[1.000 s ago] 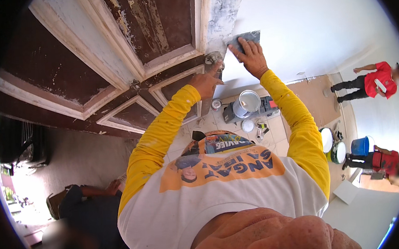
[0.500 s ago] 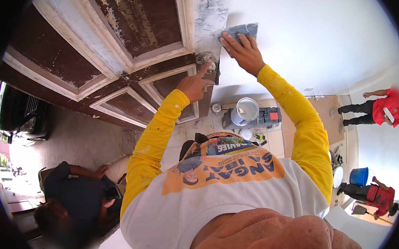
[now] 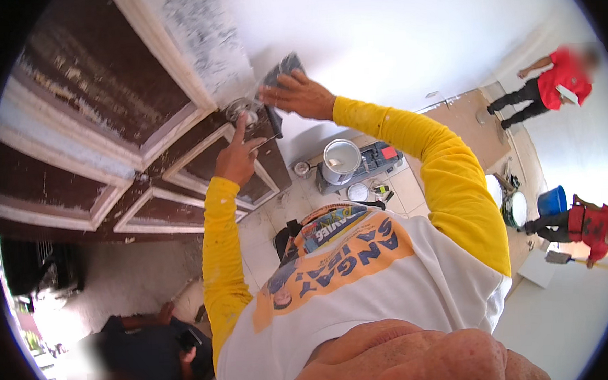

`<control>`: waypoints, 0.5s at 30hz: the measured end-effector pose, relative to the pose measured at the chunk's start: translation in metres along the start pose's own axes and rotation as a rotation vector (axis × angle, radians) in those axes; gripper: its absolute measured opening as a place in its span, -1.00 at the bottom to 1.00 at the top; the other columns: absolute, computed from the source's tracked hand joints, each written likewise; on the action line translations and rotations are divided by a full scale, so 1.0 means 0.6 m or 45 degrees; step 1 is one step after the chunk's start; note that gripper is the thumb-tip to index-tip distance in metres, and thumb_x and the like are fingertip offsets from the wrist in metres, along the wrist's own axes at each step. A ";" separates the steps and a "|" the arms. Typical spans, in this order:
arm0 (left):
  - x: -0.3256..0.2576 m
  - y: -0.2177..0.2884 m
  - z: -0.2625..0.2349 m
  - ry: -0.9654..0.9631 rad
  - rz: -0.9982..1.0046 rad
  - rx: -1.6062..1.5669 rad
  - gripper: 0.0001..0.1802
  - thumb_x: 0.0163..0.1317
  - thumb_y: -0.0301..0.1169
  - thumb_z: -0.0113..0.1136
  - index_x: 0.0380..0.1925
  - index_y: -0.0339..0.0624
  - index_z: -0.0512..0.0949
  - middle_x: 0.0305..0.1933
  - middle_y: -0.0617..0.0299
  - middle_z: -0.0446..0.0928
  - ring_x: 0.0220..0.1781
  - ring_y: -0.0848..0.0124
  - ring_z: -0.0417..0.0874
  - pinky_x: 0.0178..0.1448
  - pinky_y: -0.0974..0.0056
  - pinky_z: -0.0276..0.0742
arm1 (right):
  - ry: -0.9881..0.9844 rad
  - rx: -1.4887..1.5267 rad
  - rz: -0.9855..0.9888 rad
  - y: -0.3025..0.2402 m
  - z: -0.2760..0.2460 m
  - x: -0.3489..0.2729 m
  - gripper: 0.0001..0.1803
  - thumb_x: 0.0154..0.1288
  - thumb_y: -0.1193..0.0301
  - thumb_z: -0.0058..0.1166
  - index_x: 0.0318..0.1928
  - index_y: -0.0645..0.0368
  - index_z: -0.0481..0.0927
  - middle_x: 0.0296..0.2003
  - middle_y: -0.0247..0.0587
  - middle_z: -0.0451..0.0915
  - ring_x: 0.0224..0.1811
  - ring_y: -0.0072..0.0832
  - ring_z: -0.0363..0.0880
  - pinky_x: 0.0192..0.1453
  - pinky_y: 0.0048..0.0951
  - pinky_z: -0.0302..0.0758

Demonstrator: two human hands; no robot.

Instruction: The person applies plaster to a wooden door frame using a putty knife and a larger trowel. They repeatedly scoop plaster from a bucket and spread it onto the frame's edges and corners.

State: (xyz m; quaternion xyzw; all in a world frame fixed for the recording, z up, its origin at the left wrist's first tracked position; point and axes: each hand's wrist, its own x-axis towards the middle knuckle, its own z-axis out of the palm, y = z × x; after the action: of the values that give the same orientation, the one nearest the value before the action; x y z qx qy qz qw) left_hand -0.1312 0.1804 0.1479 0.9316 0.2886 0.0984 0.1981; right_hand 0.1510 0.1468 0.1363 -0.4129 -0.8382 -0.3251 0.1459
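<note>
In the head view, our right hand point(image 3: 300, 97) holds a dark flat blade point(image 3: 285, 68) under its fingers, slanting up-right beside the door point(image 3: 98, 63); our left hand point(image 3: 236, 160), index extended, is nearer the doorknob point(image 3: 244, 115), its grip unclear.

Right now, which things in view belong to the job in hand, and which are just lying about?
Belonging to the job:
flat rectangular blade, in the right hand
doorknob, at the extended index finger of the left hand
panelled door

Apparently just lying about, untouched by either hand:
toolbox
open pail, though it may supply the work
small can
</note>
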 end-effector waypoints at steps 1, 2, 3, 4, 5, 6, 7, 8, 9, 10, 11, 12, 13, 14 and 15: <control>-0.009 -0.006 0.003 0.026 -0.004 -0.005 -0.60 0.30 -0.46 0.19 0.12 0.12 0.68 0.68 0.19 -0.13 0.33 0.06 0.55 0.26 0.09 0.56 | 0.015 0.139 0.131 -0.007 -0.011 -0.006 -0.21 0.15 0.56 0.08 0.46 -0.01 0.32 0.42 -0.22 0.33 0.25 -0.11 0.36 0.32 -0.04 0.34; -0.013 -0.008 0.005 0.053 -0.012 -0.008 -0.60 0.30 -0.47 0.19 0.12 0.12 0.68 0.68 0.18 -0.13 0.34 0.07 0.54 0.26 0.09 0.56 | 0.034 0.280 0.259 -0.013 -0.024 -0.013 -0.22 0.16 0.57 0.06 0.46 -0.01 0.32 0.40 -0.18 0.37 0.24 -0.10 0.38 0.32 -0.05 0.35; -0.014 -0.006 0.005 0.031 -0.042 -0.022 -0.62 0.30 -0.46 0.19 0.11 0.10 0.68 0.68 0.20 -0.13 0.32 0.05 0.55 0.25 0.08 0.57 | 0.053 0.444 0.366 -0.026 -0.030 -0.015 -0.22 0.17 0.59 0.04 0.46 -0.01 0.33 0.37 -0.15 0.41 0.22 -0.08 0.40 0.32 -0.06 0.35; -0.009 0.000 0.007 0.017 -0.039 -0.028 -0.62 0.30 -0.45 0.19 0.11 0.11 0.68 0.68 0.22 -0.14 0.31 0.05 0.56 0.24 0.08 0.57 | 0.230 0.838 0.753 -0.034 -0.029 -0.026 -0.26 0.21 0.63 -0.03 0.45 0.00 0.35 0.31 0.00 0.46 0.20 0.00 0.41 0.38 -0.06 0.31; -0.004 0.010 0.008 0.000 -0.062 -0.028 -0.62 0.30 -0.45 0.19 0.11 0.11 0.68 0.68 0.23 -0.14 0.30 0.04 0.57 0.24 0.07 0.58 | 0.322 0.687 0.842 -0.032 -0.012 -0.032 -0.37 0.29 0.59 -0.04 0.40 0.10 0.39 0.14 0.04 0.59 0.06 -0.14 0.56 0.29 -0.16 0.45; -0.016 0.004 0.011 -0.001 -0.126 -0.031 -0.62 0.30 -0.44 0.19 0.11 0.11 0.68 0.69 0.24 -0.15 0.29 0.04 0.58 0.24 0.07 0.58 | -0.022 1.611 1.461 -0.035 -0.076 0.006 -0.48 0.37 0.52 -0.06 0.34 0.20 0.42 -0.08 -0.04 0.68 -0.15 -0.36 0.65 0.09 -0.33 0.59; -0.008 0.006 0.011 -0.001 -0.089 -0.024 -0.62 0.31 -0.43 0.19 0.10 0.13 0.68 0.69 0.26 -0.15 0.27 0.04 0.59 0.23 0.06 0.58 | 0.229 1.989 1.308 -0.021 -0.077 -0.011 -0.56 0.40 0.46 -0.04 0.26 0.26 0.48 -0.27 -0.18 0.68 -0.35 -0.56 0.61 -0.15 -0.48 0.62; -0.005 0.003 0.013 0.000 -0.051 -0.015 -0.63 0.31 -0.42 0.19 0.10 0.14 0.68 0.69 0.28 -0.16 0.24 0.03 0.61 0.22 0.04 0.59 | 0.165 2.218 1.360 -0.012 -0.073 -0.012 -0.60 0.35 0.59 -0.09 0.18 0.23 0.54 -0.17 -0.12 0.67 -0.16 -0.38 0.62 0.03 -0.35 0.59; -0.009 -0.008 0.023 0.088 0.015 -0.060 -0.64 0.24 -0.45 0.22 0.03 0.14 0.72 0.67 0.23 -0.10 0.06 0.06 0.71 0.11 0.08 0.65 | 0.168 1.538 0.791 0.007 -0.057 -0.040 -0.61 0.34 0.62 -0.10 0.15 0.24 0.55 -0.07 -0.12 0.65 -0.02 -0.25 0.58 0.20 -0.26 0.48; -0.010 -0.006 0.021 0.090 0.008 -0.046 -0.64 0.24 -0.45 0.22 0.03 0.13 0.72 0.67 0.24 -0.10 0.06 0.06 0.71 0.11 0.08 0.64 | 0.178 0.830 0.262 0.018 -0.036 -0.066 -0.61 0.33 0.66 -0.11 0.13 0.24 0.56 0.04 -0.12 0.63 0.12 -0.11 0.54 0.36 -0.17 0.37; -0.010 -0.005 0.021 0.087 0.001 -0.031 -0.64 0.24 -0.45 0.22 0.04 0.12 0.72 0.67 0.24 -0.10 0.07 0.06 0.71 0.12 0.08 0.64 | 0.164 0.904 0.251 0.017 -0.022 -0.061 -0.61 0.32 0.68 -0.13 0.10 0.23 0.56 0.06 -0.10 0.61 0.15 -0.06 0.49 0.39 -0.14 0.32; -0.010 -0.005 0.020 0.087 -0.004 -0.018 -0.64 0.24 -0.45 0.22 0.04 0.11 0.72 0.68 0.25 -0.10 0.07 0.05 0.71 0.12 0.07 0.64 | 0.148 0.974 0.237 0.016 -0.015 -0.052 -0.61 0.30 0.70 -0.15 0.08 0.22 0.57 0.07 -0.09 0.60 0.18 -0.01 0.45 0.42 -0.11 0.28; -0.011 -0.004 0.018 0.089 -0.018 -0.026 -0.63 0.24 -0.45 0.22 0.04 0.11 0.72 0.68 0.25 -0.10 0.06 0.05 0.71 0.13 0.07 0.64 | 0.131 1.043 0.225 0.016 -0.009 -0.045 -0.61 0.29 0.72 -0.16 0.06 0.20 0.57 0.08 -0.07 0.59 0.21 0.04 0.41 0.45 -0.08 0.24; -0.011 -0.003 0.016 0.090 -0.029 -0.034 -0.63 0.24 -0.45 0.22 0.04 0.11 0.72 0.68 0.25 -0.10 0.06 0.05 0.71 0.13 0.07 0.64 | 0.143 0.993 0.232 0.014 -0.001 -0.035 -0.61 0.29 0.72 -0.16 0.05 0.20 0.57 0.07 -0.07 0.59 0.21 0.03 0.42 0.43 -0.07 0.25; -0.012 -0.003 0.015 0.095 -0.042 -0.046 -0.63 0.24 -0.46 0.22 0.04 0.11 0.72 0.68 0.25 -0.10 0.06 0.05 0.71 0.14 0.07 0.63 | 0.151 0.943 0.234 0.010 -0.001 -0.012 -0.61 0.28 0.71 -0.16 0.05 0.20 0.57 0.07 -0.07 0.60 0.20 0.02 0.42 0.42 -0.07 0.27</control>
State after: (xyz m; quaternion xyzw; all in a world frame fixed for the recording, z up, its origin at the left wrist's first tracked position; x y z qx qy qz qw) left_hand -0.1353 0.1747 0.1384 0.9186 0.3093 0.1350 0.2055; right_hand 0.1600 0.1444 0.1357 -0.3860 -0.8485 -0.0092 0.3620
